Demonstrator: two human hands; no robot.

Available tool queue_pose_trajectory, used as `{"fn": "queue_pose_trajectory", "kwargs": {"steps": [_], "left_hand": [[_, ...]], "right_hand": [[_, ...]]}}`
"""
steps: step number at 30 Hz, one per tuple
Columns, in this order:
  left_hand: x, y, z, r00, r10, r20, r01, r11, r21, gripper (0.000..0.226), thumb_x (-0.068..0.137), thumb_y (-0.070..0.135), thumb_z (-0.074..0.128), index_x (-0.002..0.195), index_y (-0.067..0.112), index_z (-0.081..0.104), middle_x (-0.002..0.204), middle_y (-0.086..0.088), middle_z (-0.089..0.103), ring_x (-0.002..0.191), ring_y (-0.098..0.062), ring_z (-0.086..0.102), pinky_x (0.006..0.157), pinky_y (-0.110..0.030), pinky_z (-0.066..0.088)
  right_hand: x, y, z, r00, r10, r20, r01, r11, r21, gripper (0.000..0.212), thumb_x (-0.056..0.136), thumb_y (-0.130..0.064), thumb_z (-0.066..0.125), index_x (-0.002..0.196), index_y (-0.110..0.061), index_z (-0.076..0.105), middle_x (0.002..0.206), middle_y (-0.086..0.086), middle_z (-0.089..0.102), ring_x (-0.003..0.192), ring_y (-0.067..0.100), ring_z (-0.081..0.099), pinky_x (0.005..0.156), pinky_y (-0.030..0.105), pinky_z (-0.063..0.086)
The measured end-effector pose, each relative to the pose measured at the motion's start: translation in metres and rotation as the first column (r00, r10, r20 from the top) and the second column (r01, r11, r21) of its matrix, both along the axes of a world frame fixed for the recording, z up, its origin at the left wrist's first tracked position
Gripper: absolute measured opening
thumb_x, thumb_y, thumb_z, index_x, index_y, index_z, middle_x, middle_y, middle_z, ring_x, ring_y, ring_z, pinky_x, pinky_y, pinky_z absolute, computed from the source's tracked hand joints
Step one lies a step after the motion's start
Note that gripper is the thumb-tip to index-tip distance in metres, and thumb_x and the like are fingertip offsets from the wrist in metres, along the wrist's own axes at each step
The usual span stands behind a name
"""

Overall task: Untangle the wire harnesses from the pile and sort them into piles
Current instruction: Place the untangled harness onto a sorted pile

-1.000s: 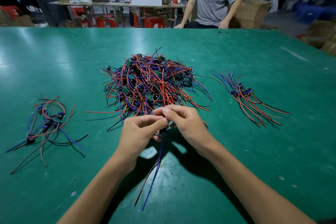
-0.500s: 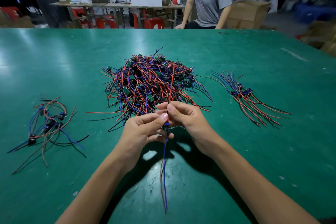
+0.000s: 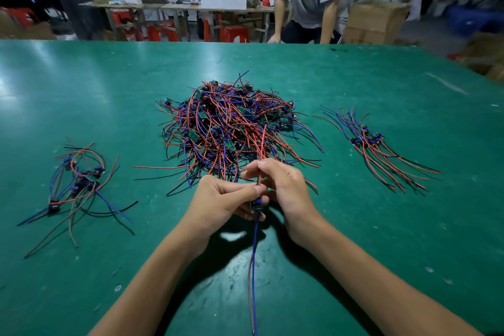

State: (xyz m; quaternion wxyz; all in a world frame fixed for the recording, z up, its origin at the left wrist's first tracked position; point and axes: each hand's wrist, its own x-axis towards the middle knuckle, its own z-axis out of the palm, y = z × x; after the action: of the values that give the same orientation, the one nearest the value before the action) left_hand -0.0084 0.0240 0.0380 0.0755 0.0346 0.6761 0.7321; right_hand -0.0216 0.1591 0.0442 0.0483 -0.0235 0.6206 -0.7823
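Bright overhead light; pale glare patches on green table (image 3: 81,76); dark shadow under hands; background blurred; wide-angle bending at edges.

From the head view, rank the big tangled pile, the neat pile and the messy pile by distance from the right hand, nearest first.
1. Big tangled pile: just beyond the right hand, at table centre.
2. Neat pile: off to the right.
3. Messy pile: far left, past the left hand.
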Motion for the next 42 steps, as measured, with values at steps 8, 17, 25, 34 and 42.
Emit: {"fn": "queue_pose_trajectory", "kwargs": {"steps": [8, 17, 25, 34, 42], "left_hand": [[0.003, 0.003, -0.002, 0.992, -0.111, 0.063, 0.109, 0.994, 0.028, 0.010, 0.083, 0.008, 0.075, 0.088, 0.002, 0.081, 0.084, -0.022, 0.076, 0.060, -0.029, 0.072, 0.058, -0.027, 0.057], [0.003, 0.005, -0.003, 0.970, -0.240, 0.049, 0.245, 0.958, -0.147, 0.009, 0.087, 0.009, 0.074, 0.087, 0.005, 0.082, 0.082, -0.014, 0.078, 0.059, -0.020, 0.071, 0.051, -0.018, 0.048], [0.004, 0.002, -0.003, 0.986, -0.157, 0.049, 0.159, 0.987, -0.038, 0.011, 0.087, 0.009, 0.072, 0.091, 0.005, 0.082, 0.086, -0.016, 0.078, 0.059, -0.023, 0.071, 0.053, -0.019, 0.050], [-0.004, -0.001, -0.006, 0.999, 0.020, 0.051, -0.025, 0.995, 0.098, 0.019, 0.089, 0.006, 0.067, 0.076, 0.005, 0.080, 0.082, -0.021, 0.075, 0.057, -0.028, 0.070, 0.049, -0.024, 0.051], [-0.004, 0.000, -0.005, 0.999, -0.023, 0.030, 0.021, 0.999, 0.047, 0.017, 0.088, 0.008, 0.067, 0.078, 0.002, 0.080, 0.080, -0.020, 0.074, 0.058, -0.028, 0.069, 0.051, -0.023, 0.050]], "right_hand": [[-0.009, 0.009, 0.002, 0.986, -0.149, 0.079, 0.152, 0.988, -0.033, 0.037, 0.098, -0.020, 0.051, 0.071, -0.024, 0.076, 0.087, 0.002, 0.077, 0.057, 0.011, 0.055, 0.049, 0.021, 0.047], [-0.022, 0.034, 0.006, 0.932, -0.277, 0.232, 0.307, 0.946, -0.102, 0.025, 0.100, -0.026, 0.049, 0.084, -0.023, 0.069, 0.080, -0.009, 0.077, 0.058, 0.006, 0.052, 0.063, 0.026, 0.041], [-0.018, 0.031, 0.007, 0.990, -0.096, 0.101, 0.104, 0.992, -0.074, 0.040, 0.104, -0.040, 0.043, 0.087, -0.025, 0.076, 0.090, -0.002, 0.077, 0.063, 0.008, 0.060, 0.065, 0.029, 0.043], [-0.002, 0.002, -0.003, 0.993, 0.116, -0.032, -0.113, 0.989, 0.091, 0.041, 0.105, -0.016, 0.043, 0.083, -0.017, 0.077, 0.080, 0.002, 0.073, 0.060, 0.010, 0.064, 0.043, 0.021, 0.046], [-0.002, 0.000, -0.002, 0.997, 0.062, -0.052, -0.056, 0.991, 0.123, 0.036, 0.104, -0.008, 0.040, 0.082, -0.012, 0.069, 0.080, -0.002, 0.071, 0.061, 0.000, 0.059, 0.050, 0.013, 0.043]]}}
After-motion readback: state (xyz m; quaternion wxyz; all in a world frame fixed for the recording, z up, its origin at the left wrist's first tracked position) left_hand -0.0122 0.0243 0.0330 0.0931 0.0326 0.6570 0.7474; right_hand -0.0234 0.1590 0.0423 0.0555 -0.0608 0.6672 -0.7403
